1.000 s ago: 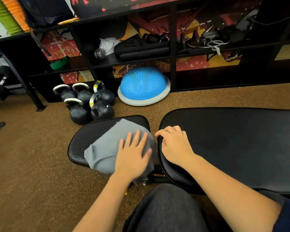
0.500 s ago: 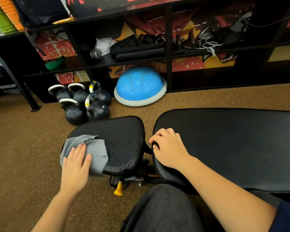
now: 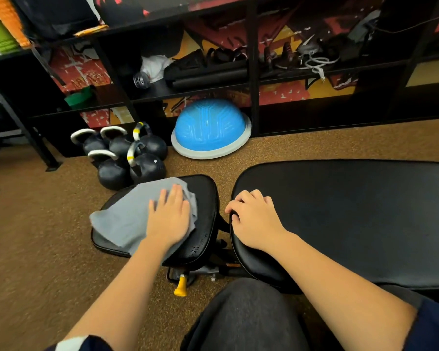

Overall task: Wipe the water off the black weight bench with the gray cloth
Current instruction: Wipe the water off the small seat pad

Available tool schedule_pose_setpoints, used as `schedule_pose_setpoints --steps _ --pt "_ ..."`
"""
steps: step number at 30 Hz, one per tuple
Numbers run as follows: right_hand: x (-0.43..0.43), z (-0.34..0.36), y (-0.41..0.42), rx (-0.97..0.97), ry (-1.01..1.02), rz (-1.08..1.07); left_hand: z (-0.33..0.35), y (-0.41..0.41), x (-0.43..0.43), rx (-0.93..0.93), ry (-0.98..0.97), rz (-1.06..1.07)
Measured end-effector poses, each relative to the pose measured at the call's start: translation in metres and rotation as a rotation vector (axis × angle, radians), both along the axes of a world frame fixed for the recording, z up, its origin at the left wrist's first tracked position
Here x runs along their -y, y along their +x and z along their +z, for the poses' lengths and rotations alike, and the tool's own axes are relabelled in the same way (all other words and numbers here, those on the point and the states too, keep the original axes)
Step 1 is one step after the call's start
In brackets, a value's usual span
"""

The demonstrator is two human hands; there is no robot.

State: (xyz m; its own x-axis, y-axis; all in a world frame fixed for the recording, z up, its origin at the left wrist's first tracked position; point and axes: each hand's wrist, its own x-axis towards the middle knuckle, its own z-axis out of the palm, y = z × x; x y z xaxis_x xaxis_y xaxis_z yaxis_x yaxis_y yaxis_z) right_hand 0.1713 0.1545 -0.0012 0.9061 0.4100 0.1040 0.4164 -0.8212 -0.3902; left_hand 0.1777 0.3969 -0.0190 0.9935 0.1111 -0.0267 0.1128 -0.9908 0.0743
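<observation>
Far left on the brown gym floor, a cluster of black kettlebells (image 3: 127,160) sits just beyond the black weight bench (image 3: 208,188), whose small seat pad (image 3: 203,224) fills the left middle of the view. Across that pad the gray cloth (image 3: 122,219) is spread wide, its left corner reaching the pad's left edge. Half a second ago it was bunched at that left edge, and a second ago it covered the pad's right side, so I am sweeping it back and forth. My left hand (image 3: 169,219) lies flat on the right part of the cloth, fingers straight and close together, pressing down rather than gripping. Right of my hand a strip of bare seat pad shows, and near its front right rim fine water droplets (image 3: 199,241) glint, so I judge this pad is not yet dry and a coming stroke should reach that corner. Below it a yellow knob (image 3: 180,288) sticks out of the frame. Across the gap, my right hand (image 3: 254,219) has stayed put, fingers curled over the rounded end of the long back pad (image 3: 352,211), bracing me. That pad runs off to the right; whether it holds any water I cannot tell
</observation>
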Motion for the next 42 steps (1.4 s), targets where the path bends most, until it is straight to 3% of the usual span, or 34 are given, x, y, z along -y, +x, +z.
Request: schedule_pose_setpoints --steps 5,8,15,20,24,30,35,38,42 --pt "0.002 0.0 0.0 -0.011 0.002 0.007 0.004 -0.053 0.034 -0.051 -0.01 -0.314" --pt "0.003 0.001 -0.001 -0.006 -0.002 0.007 0.002 -0.092 0.028 -0.035 -0.009 -0.393" --pt "0.003 0.0 -0.003 -0.011 0.007 0.018 -0.004 -0.116 -0.023 0.049 -0.246 -0.052" --pt "0.004 0.0 -0.003 -0.005 -0.004 0.015 -0.003 -0.055 -0.049 0.004 -0.151 0.167" --pt "0.001 0.001 -0.003 0.007 -0.007 0.009 0.002 -0.009 -0.018 -0.035 -0.14 0.243" --pt "0.0 0.001 0.002 -0.015 0.008 -0.011 0.002 -0.02 0.062 -0.037 0.02 -0.113" --pt "0.006 0.005 0.007 -0.094 0.204 -0.078 -0.018 -0.084 0.062 0.089 0.07 -0.339" --pt "0.007 0.004 0.007 -0.112 0.224 -0.078 -0.025 -0.119 0.033 0.154 -0.039 -0.247" --pt "0.006 0.003 0.005 -0.103 0.208 -0.075 -0.03 -0.136 -0.029 0.205 -0.204 0.095"
